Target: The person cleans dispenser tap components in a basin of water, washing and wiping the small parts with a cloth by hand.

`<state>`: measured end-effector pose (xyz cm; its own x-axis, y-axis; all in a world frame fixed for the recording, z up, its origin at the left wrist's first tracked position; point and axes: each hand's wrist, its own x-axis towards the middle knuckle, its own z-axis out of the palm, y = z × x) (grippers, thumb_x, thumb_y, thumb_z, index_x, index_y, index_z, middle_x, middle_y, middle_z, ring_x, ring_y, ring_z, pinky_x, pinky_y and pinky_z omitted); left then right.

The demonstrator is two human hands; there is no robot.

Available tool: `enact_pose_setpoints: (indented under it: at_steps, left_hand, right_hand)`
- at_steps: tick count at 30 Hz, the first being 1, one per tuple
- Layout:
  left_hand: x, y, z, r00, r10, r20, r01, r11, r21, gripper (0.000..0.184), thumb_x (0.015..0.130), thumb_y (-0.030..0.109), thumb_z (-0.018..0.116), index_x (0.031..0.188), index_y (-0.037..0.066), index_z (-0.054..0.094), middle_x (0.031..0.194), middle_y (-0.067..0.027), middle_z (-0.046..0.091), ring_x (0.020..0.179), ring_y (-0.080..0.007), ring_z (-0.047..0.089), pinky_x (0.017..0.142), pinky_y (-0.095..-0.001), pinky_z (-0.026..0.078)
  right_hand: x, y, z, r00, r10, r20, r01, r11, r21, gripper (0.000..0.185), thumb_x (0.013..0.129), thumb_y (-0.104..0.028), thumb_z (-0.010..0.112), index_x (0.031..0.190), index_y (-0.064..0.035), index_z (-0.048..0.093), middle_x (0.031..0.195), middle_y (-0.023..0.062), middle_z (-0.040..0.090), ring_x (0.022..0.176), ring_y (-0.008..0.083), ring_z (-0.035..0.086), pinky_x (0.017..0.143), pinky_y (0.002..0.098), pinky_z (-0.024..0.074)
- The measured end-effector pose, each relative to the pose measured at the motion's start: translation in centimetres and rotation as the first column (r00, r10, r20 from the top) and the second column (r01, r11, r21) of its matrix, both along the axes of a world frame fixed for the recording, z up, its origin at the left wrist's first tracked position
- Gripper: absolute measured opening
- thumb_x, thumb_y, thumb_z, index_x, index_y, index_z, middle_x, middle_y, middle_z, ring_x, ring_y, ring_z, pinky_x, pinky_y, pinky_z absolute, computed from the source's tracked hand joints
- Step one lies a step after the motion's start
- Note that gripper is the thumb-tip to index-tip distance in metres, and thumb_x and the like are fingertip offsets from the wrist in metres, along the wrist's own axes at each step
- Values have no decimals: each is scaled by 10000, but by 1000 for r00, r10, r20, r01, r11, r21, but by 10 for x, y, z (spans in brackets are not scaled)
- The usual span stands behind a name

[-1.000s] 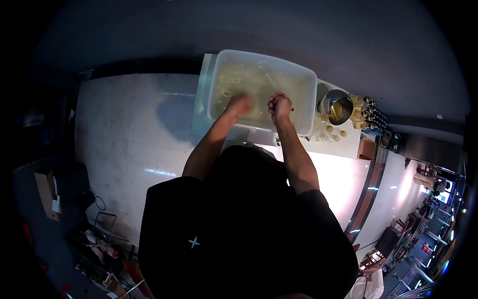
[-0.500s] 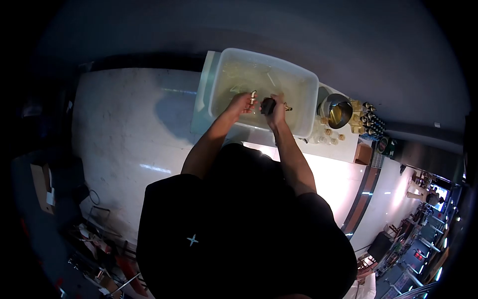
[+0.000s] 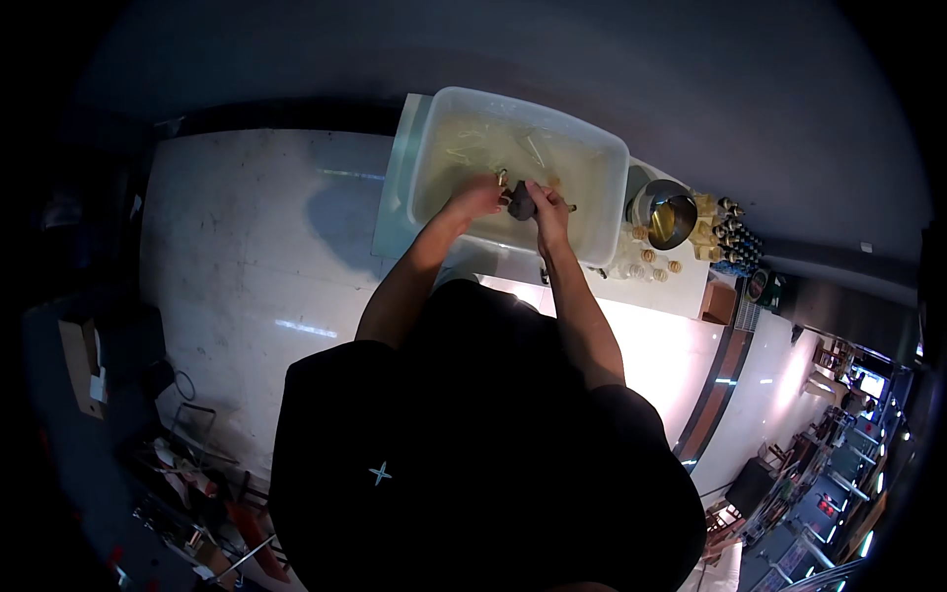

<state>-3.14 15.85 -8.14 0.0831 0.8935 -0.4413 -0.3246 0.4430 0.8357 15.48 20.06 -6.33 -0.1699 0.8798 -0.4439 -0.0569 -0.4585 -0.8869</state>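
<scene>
Both hands are over a translucent plastic tub (image 3: 619, 197) of cloudy yellowish liquid, with pale slender shapes in it. My right hand (image 3: 548, 209) is closed on a dark block (image 3: 523, 201), and a small brass-coloured piece (image 3: 572, 208) sticks out on its right side. My left hand (image 3: 477, 197) is closed beside the block, slightly blurred. A small shiny metal piece (image 3: 502, 179) rises from its fingertips. The fingers of both hands nearly meet at the block.
Right of the tub stand a metal bowl (image 3: 669, 215) with yellow liquid, small clear bottles (image 3: 648, 270) and a cluster of dark-topped bottles (image 3: 735, 237). A cardboard box (image 3: 717, 302) is below them. A distant person (image 3: 850, 398) is at the far right.
My left hand has gone from blurred motion to a grip on the metal piece and has moved closer to the block. The dark block has come into view in my right hand and shifted slightly left.
</scene>
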Motion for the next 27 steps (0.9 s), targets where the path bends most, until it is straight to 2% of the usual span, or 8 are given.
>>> enact_pose_setpoints:
  at_steps: [2, 8, 11, 14, 17, 23, 24, 27]
  left_hand:
    - [2, 9, -39, 909, -154, -389, 210, 972, 107, 232, 909, 188, 614, 1126, 109, 626, 990, -57, 690, 906, -174, 674, 796, -323, 535]
    - [-1, -5, 9, 990, 122, 71, -107, 976, -188, 247, 893, 263, 635, 1097, 123, 620, 1005, -45, 693, 907, -164, 671, 798, -318, 530]
    - [-2, -4, 3, 991, 112, 78, -97, 980, -173, 274, 896, 267, 635, 1128, 124, 626, 1010, -41, 693, 907, -158, 671, 802, -318, 530]
    - [-5, -8, -35, 985, 100, 142, -94, 994, -51, 302, 895, 297, 652, 1139, 121, 635, 999, -41, 696, 909, -156, 672, 793, -307, 528]
    - [-5, -5, -39, 990, 100, 96, -91, 991, -99, 308, 896, 326, 667, 1124, 121, 644, 999, -49, 698, 916, -157, 672, 787, -307, 526]
    - [0, -4, 13, 990, 136, 45, -127, 978, -168, 276, 899, 334, 679, 1034, 98, 628, 911, -35, 696, 812, -157, 678, 669, -295, 525]
    - [1, -3, 9, 985, 163, 58, -151, 975, -165, 275, 904, 322, 678, 1046, 93, 627, 924, -44, 694, 816, -162, 679, 682, -299, 534]
    - [2, -1, -6, 972, 216, 88, -200, 966, -162, 273, 922, 284, 667, 1085, 70, 623, 959, -67, 686, 826, -175, 682, 721, -313, 556]
  right_hand:
    - [-2, -5, 14, 998, -1, 67, 2, 1000, -20, 395, 838, -328, 793, 1022, -74, 554, 954, 74, 627, 829, 150, 626, 778, 356, 545]
    - [7, -7, -12, 854, 141, 501, -217, 972, 95, 651, 706, -310, 846, 1211, -26, 549, 982, 141, 646, 901, 236, 661, 798, 383, 552]
    - [11, 4, -32, 290, 401, 869, -720, 689, -78, 875, 649, -380, 838, 1375, -58, 470, 1093, 211, 649, 1024, 354, 653, 877, 469, 535]
    - [4, -19, -22, 42, 182, 982, -714, 693, -98, 875, 589, -496, 823, 1302, -56, 569, 1164, 210, 661, 1042, 412, 647, 935, 480, 508]
    - [-3, -10, -11, -8, 445, 896, -692, 644, -326, 789, 588, -460, 830, 1230, -52, 619, 1145, 215, 668, 1031, 402, 653, 917, 469, 517]
    - [6, 4, -6, 512, 528, 677, -654, 751, -91, 638, 616, -368, 857, 1072, -32, 562, 1016, 146, 631, 887, 287, 671, 802, 456, 568]
    - [-2, -4, 17, 823, 466, 325, -438, 885, -160, 546, 657, -238, 844, 1036, -43, 503, 993, 125, 595, 843, 224, 641, 665, 360, 577]
    - [-11, -9, 28, 958, 195, 212, -201, 980, 8, 510, 694, -147, 815, 1061, -45, 477, 1041, 148, 582, 837, 232, 640, 575, 302, 561]
